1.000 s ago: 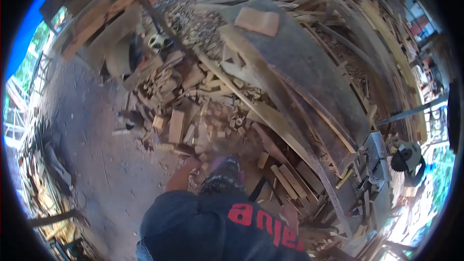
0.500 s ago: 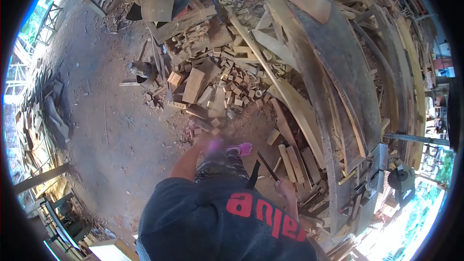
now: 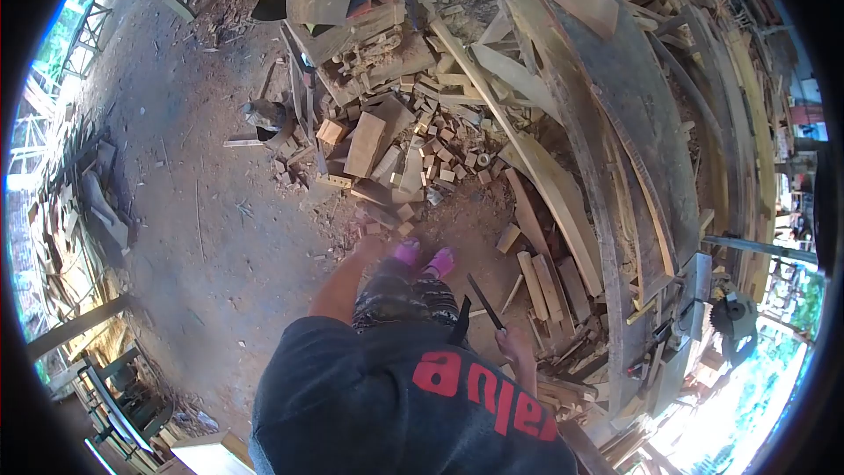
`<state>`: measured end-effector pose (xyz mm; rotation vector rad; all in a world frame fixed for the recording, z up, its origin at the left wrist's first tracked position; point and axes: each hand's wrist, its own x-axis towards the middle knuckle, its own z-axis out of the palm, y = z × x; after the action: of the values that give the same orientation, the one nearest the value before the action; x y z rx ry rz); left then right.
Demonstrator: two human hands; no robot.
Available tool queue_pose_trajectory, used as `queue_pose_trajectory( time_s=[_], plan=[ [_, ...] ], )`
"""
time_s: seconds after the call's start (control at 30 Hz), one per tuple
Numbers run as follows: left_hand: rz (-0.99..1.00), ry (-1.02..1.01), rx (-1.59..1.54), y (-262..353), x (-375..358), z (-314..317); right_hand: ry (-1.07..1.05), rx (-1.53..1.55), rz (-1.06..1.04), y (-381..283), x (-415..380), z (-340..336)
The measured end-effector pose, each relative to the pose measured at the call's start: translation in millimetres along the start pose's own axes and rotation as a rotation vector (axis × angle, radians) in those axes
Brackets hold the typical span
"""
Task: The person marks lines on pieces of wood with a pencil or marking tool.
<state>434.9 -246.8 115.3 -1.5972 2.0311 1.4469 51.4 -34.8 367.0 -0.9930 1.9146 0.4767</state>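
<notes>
My left hand (image 3: 373,246) reaches down low in front of my legs, close to the near edge of a heap of wood offcuts (image 3: 406,158). Its fingers blend into the brown ground and blocks, so their pose and anything in them cannot be made out. Beside my right hip, my right hand (image 3: 512,345) is closed around one end of a dark, narrow, bar-like tool (image 3: 486,301). The tool's free end points forward and to the left. Small wooden blocks (image 3: 404,212) lie just ahead of my left hand.
Long planks (image 3: 549,193) and a broad dark slab (image 3: 642,141) run along the right. A circular saw (image 3: 734,321) stands at far right. Short boards (image 3: 534,286) lie beside my right hand. Bare dirt floor (image 3: 185,211) stretches left; a dark object (image 3: 266,114) sits near the heap.
The view has shifted slightly, so the heap appears a little farther right. My left hand has moved a little left in the view; the right still grips the dark tool.
</notes>
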Motion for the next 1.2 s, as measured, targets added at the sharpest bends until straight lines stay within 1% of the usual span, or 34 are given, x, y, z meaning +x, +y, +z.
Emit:
queue_pose_trajectory(
  time_s=[0.03, 0.1, 0.2, 0.23, 0.3, 0.33, 0.37, 0.4, 0.43, 0.47, 0.5, 0.53, 0.6, 0.63, 0.7, 0.73, 0.77, 0.83, 0.87, 0.9, 0.93, 0.97, 1.03, 1.1, 1.13, 1.2],
  plan=[
    [-0.003, 0.002, -0.007, 13, 1, -2, 0.03, 0.021, -0.017, 1, 1, 0],
    [-0.125, 0.078, -0.136, 33, 2, 0, 0.059, 0.029, -0.038, 5, 6, -1],
    [-0.143, 0.146, -0.139, 60, -8, -5, 0.019, -0.03, -0.075, 3, 14, -12],
    [-0.152, 0.157, -0.148, 53, -5, 8, 0.03, -0.028, -0.1, 2, 16, -15],
    [0.15, 0.481, 0.014, 11, 18, 63, 0.039, -0.029, -0.134, -3, 18, -24],
    [0.143, 0.487, 0.013, -13, 26, 80, 0.08, -0.026, -0.179, -4, 20, -27],
    [0.168, 0.355, 0.232, -35, 28, 92, 0.12, -0.021, -0.221, -4, 21, -29],
    [0.193, 0.214, 0.449, -45, 26, 100, 0.115, -0.02, -0.222, -1, 25, -29],
    [0.19, 0.208, 0.449, 1, 21, 89, 0.157, -0.004, -0.256, 3, 29, -28],
    [0.018, 0.208, 0.051, 17, -20, 65, 0.198, 0.012, -0.289, 8, 31, -26],
    [-0.154, 0.208, -0.344, 47, -61, 34, 0.193, 0.012, -0.291, 13, 33, -24],
    [-0.157, 0.212, -0.344, 48, -68, 38, 0.169, -0.001, -0.293, 16, 36, -24],
    [-0.308, 0.298, -0.403, 48, -85, 47, 0.145, -0.021, -0.302, 23, 41, -25],
    [-0.314, 0.3, -0.408, 45, -87, 51, 0.128, -0.044, -0.307, 26, 43, -25],
    [-0.428, 0.047, -0.24, 26, -83, 70, 0.101, -0.077, -0.311, 38, 47, -18],
    [-0.447, 0.07, -0.318, 12, -82, 84, 0.141, -0.074, -0.361, 44, 51, -13],
    [-0.452, 0.073, -0.328, 6, -83, 94, 0.184, -0.072, -0.414, 48, 54, -10],
    [-0.509, 0.316, -0.509, -2, -86, 112, 0.186, -0.092, -0.415, 53, 56, -5],
    [-0.514, 0.326, -0.52, 7, -96, 109, 0.191, -0.102, -0.412, 55, 58, -3],
    [-0.588, 0.312, -0.523, 16, -106, 104, 0.193, -0.113, -0.426, 56, 63, -3],
    [-0.661, 0.301, -0.526, 17, -111, 104, 0.097, -0.14, -0.408, 57, 68, -2],
    [-0.665, 0.318, -0.535, 18, -116, 102, 0.002, -0.168, -0.391, 58, 74, -1],
    [-0.701, 0.255, -0.509, 14, -129, 104, -0.006, -0.195, -0.395, 57, 82, -1],
    [-0.74, 0.271, -0.546, 7, -139, 108, -0.013, -0.22, -0.397, 51, 87, -2],
    [-0.775, 0.272, -0.573, 3, -144, 111, 0.019, -0.235, -0.423, 47, 89, -4],
    [-0.777, 0.292, -0.609, -5, -153, 113, 0.059, -0.252, -0.457, 38, 94, -9]
  ],
)
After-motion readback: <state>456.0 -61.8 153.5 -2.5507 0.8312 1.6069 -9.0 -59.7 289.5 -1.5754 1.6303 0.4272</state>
